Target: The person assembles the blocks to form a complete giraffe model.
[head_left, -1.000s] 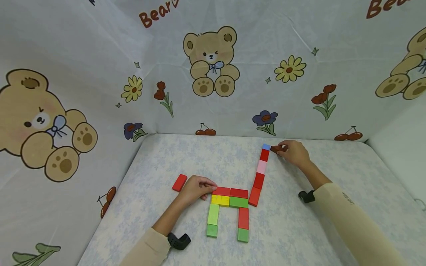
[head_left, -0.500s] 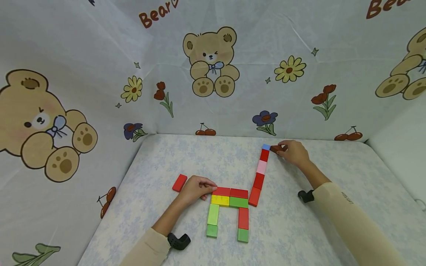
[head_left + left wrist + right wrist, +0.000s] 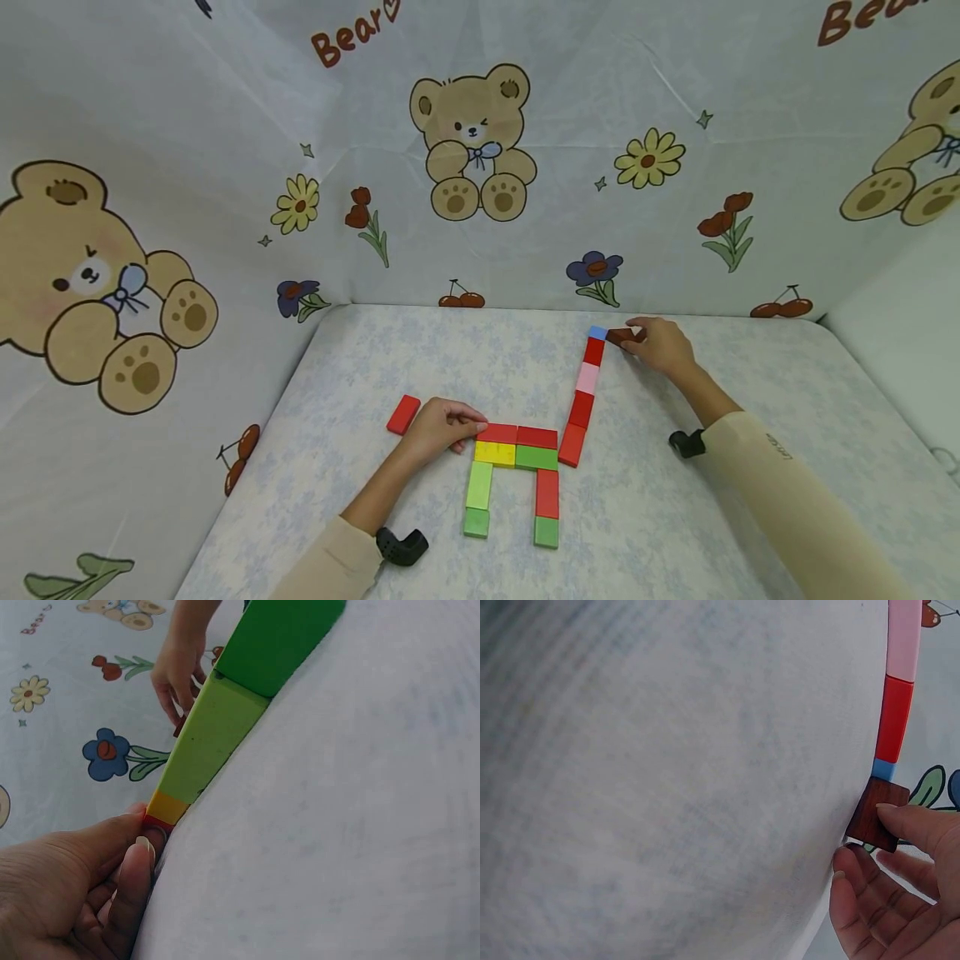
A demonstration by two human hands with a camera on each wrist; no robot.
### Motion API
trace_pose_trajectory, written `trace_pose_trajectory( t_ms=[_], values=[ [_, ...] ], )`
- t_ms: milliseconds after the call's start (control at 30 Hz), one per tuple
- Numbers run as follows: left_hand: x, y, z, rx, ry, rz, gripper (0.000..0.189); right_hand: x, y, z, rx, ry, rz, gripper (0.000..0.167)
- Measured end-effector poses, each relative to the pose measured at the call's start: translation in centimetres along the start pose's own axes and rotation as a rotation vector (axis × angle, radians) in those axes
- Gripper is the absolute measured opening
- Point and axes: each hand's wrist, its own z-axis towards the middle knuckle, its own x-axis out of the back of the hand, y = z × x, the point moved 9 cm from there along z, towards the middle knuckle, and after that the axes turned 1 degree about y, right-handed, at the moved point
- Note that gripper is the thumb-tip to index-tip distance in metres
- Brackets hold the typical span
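In the head view my left hand (image 3: 442, 429) has its thumb and fingertips at the left end of a red block (image 3: 497, 432), the upper-left piece of a flat block figure. The left wrist view shows these fingertips gripping the red end (image 3: 158, 823). Toward the back of the table, my right hand (image 3: 663, 346) pinches a dark brown wooden block (image 3: 877, 814). That brown block lies against the small blue block (image 3: 597, 332) at the top of a slanting column. Below the blue one come a red, a pink (image 3: 587, 378) and two more red blocks.
A loose red block (image 3: 403, 414) lies left of my left hand. Yellow (image 3: 495, 453) and green (image 3: 536, 457) blocks form the figure's lower row, with two legs of green and red blocks beneath. A bear-print cloth (image 3: 547, 225) rises behind the table.
The head view has shifted slightly. Both hands stay where they were, the left at the red block's end and the right holding the brown block beside the blue one.
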Motion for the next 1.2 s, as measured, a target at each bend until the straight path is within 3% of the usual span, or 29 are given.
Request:
trace_pose_trajectory(
  t_ms=[400, 700, 967, 1200],
  values=[
    [-0.1, 0.2, 0.1, -0.001, 0.001, 0.003, 0.016, 0.1, 0.3, -0.1, 0.006, 0.018, 0.001, 0.042],
    [-0.1, 0.1, 0.0, 0.006, 0.009, 0.016, 0.016, 0.3, 0.6, -0.6, -0.023, -0.016, 0.008, 0.059],
    [0.0, 0.0, 0.0, 0.011, 0.019, 0.027, 0.017, 0.7, 0.8, -2.7, -0.043, -0.025, -0.006, 0.065],
    [-0.1, -0.1, 0.0, 0.025, 0.015, 0.029, 0.018, 1.6, -0.1, -5.5, 0.014, 0.032, -0.005, 0.061]
  ],
)
